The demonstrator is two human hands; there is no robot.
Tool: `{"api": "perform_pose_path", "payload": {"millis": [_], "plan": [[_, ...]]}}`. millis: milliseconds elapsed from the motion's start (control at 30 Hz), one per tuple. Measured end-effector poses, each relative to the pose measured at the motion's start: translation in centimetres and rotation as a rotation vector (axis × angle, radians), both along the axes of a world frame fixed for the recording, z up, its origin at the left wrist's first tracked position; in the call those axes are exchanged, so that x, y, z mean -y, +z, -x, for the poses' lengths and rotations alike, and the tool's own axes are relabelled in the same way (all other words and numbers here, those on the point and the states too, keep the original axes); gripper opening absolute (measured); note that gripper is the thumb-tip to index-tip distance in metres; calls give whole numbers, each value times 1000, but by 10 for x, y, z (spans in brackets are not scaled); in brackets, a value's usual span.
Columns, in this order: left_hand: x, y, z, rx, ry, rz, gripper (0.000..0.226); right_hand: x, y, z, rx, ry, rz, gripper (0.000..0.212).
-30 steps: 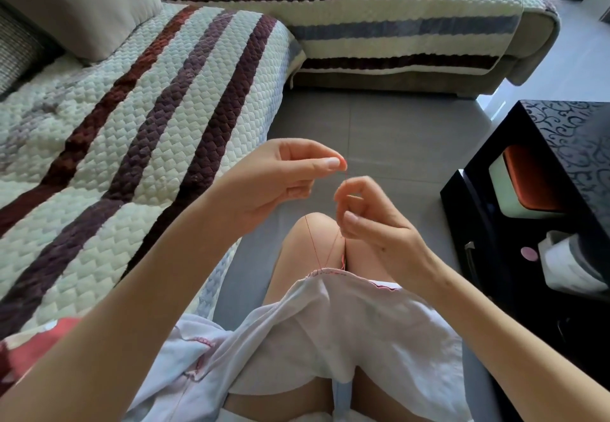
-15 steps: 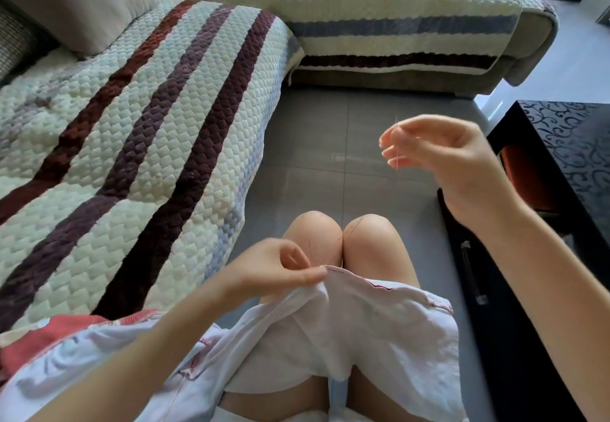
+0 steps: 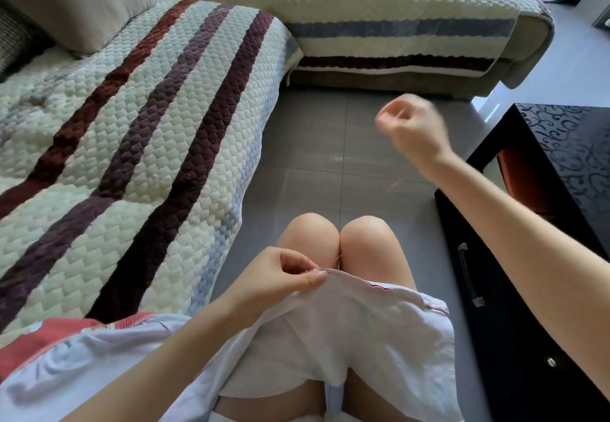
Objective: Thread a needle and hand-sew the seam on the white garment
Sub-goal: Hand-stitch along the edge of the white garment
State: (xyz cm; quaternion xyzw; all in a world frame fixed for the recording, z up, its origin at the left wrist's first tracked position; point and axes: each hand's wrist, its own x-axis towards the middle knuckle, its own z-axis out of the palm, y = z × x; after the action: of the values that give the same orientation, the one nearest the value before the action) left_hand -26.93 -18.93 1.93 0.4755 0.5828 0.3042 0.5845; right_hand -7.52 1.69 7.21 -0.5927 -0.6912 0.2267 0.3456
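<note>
The white garment (image 3: 363, 332) lies over my lap, its red-stitched hem (image 3: 376, 286) turned up near my knees. My left hand (image 3: 277, 279) pinches the hem's left end between thumb and fingers. My right hand (image 3: 412, 127) is raised high to the right over the floor, blurred, with its fingers curled together as on the needle. The needle itself is lost in the blur. A short stretch of thin red thread (image 3: 396, 185) shows under my right wrist, and another bit rises from the hem between my knees.
A quilted striped sofa (image 3: 148, 124) runs along the left and across the back, with a beige cushion (image 3: 76, 2) at the top left. A black patterned table (image 3: 561, 164) with a drawer handle stands close on the right. Grey tiled floor (image 3: 313, 144) lies ahead.
My right hand has drawn up and away to the right, pulling the thread out. My left hand dropped from mid-air to the hem and pinched it.
</note>
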Motion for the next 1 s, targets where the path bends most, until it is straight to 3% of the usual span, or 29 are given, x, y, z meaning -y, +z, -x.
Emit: {"api": "perform_pose_path", "payload": {"millis": [100,167,300,433,533,667,767,1000], "plan": [[0,-1,3,32,17,1,10,58,-15,5,332,564,301,9],[0,-1,4,45,16,2,9,84,-22,1,467,701,394,16],[0,-1,5,59,0,9,9,106,-38,-6,524,759,318,24],[-1,-1,4,68,-5,17,8,112,-51,-5,434,759,203,10],[-1,1,4,61,-13,21,7,114,-53,-3,389,759,164,15],[-1,2,5,41,-13,42,12,101,-26,0,16,662,245,7],[-1,3,4,27,-15,49,14,90,0,5,-245,654,260,17],[2,5,2,-6,-24,61,15,79,22,24,-414,457,172,7]]}}
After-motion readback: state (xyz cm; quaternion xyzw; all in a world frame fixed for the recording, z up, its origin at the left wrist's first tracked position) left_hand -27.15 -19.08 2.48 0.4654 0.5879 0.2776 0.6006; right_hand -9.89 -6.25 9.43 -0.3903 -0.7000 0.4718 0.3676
